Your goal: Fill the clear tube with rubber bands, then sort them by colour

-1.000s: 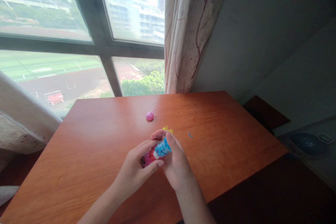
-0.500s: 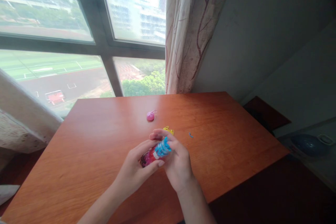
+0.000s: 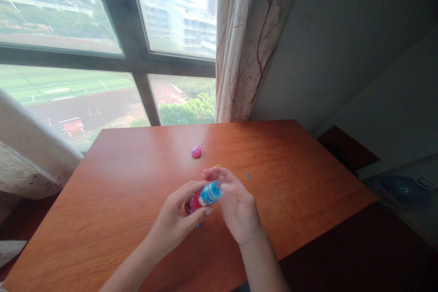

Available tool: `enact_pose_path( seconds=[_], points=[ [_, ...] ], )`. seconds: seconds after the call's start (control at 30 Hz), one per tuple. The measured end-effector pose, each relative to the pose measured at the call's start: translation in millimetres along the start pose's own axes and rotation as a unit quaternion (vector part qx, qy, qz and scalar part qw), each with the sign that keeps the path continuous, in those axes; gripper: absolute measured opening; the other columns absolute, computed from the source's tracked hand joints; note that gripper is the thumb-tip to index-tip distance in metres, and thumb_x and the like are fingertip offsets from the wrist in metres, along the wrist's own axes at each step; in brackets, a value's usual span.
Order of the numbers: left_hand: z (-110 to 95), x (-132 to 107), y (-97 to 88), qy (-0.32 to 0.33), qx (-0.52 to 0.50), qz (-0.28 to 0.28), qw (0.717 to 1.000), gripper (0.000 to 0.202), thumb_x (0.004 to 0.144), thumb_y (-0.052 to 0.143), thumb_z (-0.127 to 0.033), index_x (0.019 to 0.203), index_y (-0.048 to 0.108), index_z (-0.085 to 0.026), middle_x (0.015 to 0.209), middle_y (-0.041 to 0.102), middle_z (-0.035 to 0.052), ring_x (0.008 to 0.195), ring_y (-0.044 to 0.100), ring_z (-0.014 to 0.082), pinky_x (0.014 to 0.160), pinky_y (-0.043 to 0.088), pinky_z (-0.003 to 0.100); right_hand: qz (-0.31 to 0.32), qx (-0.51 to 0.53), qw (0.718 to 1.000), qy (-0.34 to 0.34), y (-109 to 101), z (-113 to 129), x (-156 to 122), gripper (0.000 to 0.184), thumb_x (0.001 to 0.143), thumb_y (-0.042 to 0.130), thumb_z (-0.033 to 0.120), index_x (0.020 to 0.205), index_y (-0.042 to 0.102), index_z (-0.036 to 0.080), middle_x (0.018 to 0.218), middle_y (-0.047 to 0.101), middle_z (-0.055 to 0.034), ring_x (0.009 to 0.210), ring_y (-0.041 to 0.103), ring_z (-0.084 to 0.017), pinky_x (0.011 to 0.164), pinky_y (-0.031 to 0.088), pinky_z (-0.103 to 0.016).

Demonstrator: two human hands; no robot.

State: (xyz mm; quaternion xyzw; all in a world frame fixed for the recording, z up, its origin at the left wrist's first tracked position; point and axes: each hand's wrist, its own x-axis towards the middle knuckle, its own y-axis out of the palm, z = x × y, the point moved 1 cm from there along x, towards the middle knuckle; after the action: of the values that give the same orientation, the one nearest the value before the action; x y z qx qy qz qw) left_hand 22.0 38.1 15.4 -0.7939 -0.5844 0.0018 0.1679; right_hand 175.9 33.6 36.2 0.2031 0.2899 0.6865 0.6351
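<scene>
A small clear bottle lies tilted in my left hand, whose fingers and thumb wrap round its body. Red and pink bits show in its lower part, with blue bits packed near the uncapped mouth, which faces right. Beside that mouth is my right hand, its fingers apart and curved, holding nothing I can see. Behind the right fingers a yellow loop shows only a little. A small blue piece is visible just below the left thumb.
Farther back on the wooden table sits a round pink lid with a loop. A small blue strip lies to the right of my hands. A window and patterned curtain stand beyond the table's far edge.
My right hand has shifted right and off the bottle's mouth. The blue bits no longer stick out past the rim. More of the yellow loops is now covered, and a blue piece shows below the left thumb.
</scene>
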Motion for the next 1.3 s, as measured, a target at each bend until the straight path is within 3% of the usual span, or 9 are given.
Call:
enact_pose_path(
  seconds=[0.17,0.37,0.53,0.63,0.77,0.83,0.93,1.0,1.3],
  points=[
    [8,1,-8.7,-0.066,-0.063,-0.09,0.992,0.043,0.079,0.071,-0.034,0.118,0.066,-0.016,0.094,0.072,0.0069,0.09,0.066,0.0228,0.077,0.054,0.031,-0.066,-0.282,0.957,-0.024,-20,-13,-5,0.02,0.084,0.063,0.034,0.097,0.069,0.02,0.091,0.068,-0.0044,0.081,0.061,-0.019,0.073,0.048,-0.03],
    [9,3,-20.6,-0.108,-0.097,-0.165,0.976,0.049,0.072,0.078,-0.035,0.115,0.066,-0.015,0.079,0.066,0.0001,0.067,0.058,0.0134,0.058,0.047,0.021,-0.011,-0.671,0.741,-0.03,-18,-41,-24,0.013,0.071,0.076,0.025,0.079,0.066,0.022,0.081,0.063,-0.0041,0.074,0.058,-0.021,0.068,0.039,-0.031],
    [8,3,-20.5,-0.113,-0.112,-0.161,0.974,0.052,0.068,0.081,-0.034,0.115,0.066,-0.015,0.083,0.066,0.0002,0.064,0.055,0.0114,0.055,0.045,0.02,-0.006,-0.779,0.626,-0.038,-5,-55,-22,0.017,0.078,0.059,0.007,0.088,0.066,0.018,0.089,0.065,-0.0101,0.081,0.061,-0.024,0.068,0.039,-0.032],
    [11,2,-18.7,-0.104,-0.109,-0.143,0.978,0.052,0.07,0.08,-0.033,0.117,0.064,-0.015,0.083,0.066,0.0001,0.065,0.055,0.0115,0.056,0.045,0.02,0.016,-0.78,0.625,-0.038,-9,-56,-15,0.019,0.075,0.055,0.005,0.08,0.067,0.019,0.081,0.066,-0.0081,0.072,0.061,-0.021,0.062,0.037,-0.03],
    [14,1,-16.8,-0.098,-0.092,-0.128,0.983,0.046,0.077,0.075,-0.035,0.117,0.063,-0.016,0.086,0.068,0.0017,0.073,0.061,0.0147,0.06,0.047,0.022,0.025,-0.694,0.715,-0.079,-36,-34,-3,0.019,0.072,0.056,0.006,0.071,0.066,0.021,0.07,0.066,-0.0022,0.066,0.061,-0.017,0.06,0.039,-0.026],
    [14,0,-15.4,-0.097,-0.086,-0.112,0.985,0.044,0.08,0.072,-0.036,0.118,0.063,-0.016,0.091,0.069,0.0033,0.078,0.063,0.0164,0.064,0.049,0.023,-0.022,-0.672,0.734,-0.096,-59,-13,6,0.017,0.074,0.054,0.008,0.071,0.066,0.02,0.068,0.065,-0.0017,0.061,0.06,-0.016,0.057,0.04,-0.025],
    [13,0,-13.7,-0.09,-0.06,-0.088,0.99,0.043,0.081,0.07,-0.036,0.119,0.062,-0.017,0.099,0.071,0.0045,0.085,0.064,0.0181,0.071,0.05,0.025,-0.104,-0.709,0.689,-0.112,-98,20,22,0.014,0.078,0.055,0.013,0.076,0.067,0.019,0.074,0.067,-0.0033,0.065,0.061,-0.017,0.061,0.043,-0.026],
    [12,1,-13.3,-0.085,-0.034,-0.084,0.992,0.042,0.081,0.07,-0.036,0.119,0.063,-0.017,0.102,0.071,0.0048,0.088,0.065,0.0186,0.075,0.051,0.025,-0.123,-0.767,0.624,-0.081,-118,35,33,0.016,0.08,0.054,0.013,0.079,0.068,0.018,0.076,0.068,-0.0037,0.068,0.062,-0.017,0.064,0.044,-0.025],
    [14,1,-12.0,-0.078,0.002,-0.073,0.994,0.043,0.082,0.068,-0.037,0.12,0.063,-0.017,0.101,0.071,0.0054,0.09,0.067,0.0199,0.078,0.052,0.025,-0.095,-0.821,0.563,-0.013,-131,40,43,0.011,0.082,0.062,0.015,0.079,0.072,0.018,0.079,0.071,-0.0055,0.076,0.064,-0.018,0.068,0.04,-0.025]
  ],
)
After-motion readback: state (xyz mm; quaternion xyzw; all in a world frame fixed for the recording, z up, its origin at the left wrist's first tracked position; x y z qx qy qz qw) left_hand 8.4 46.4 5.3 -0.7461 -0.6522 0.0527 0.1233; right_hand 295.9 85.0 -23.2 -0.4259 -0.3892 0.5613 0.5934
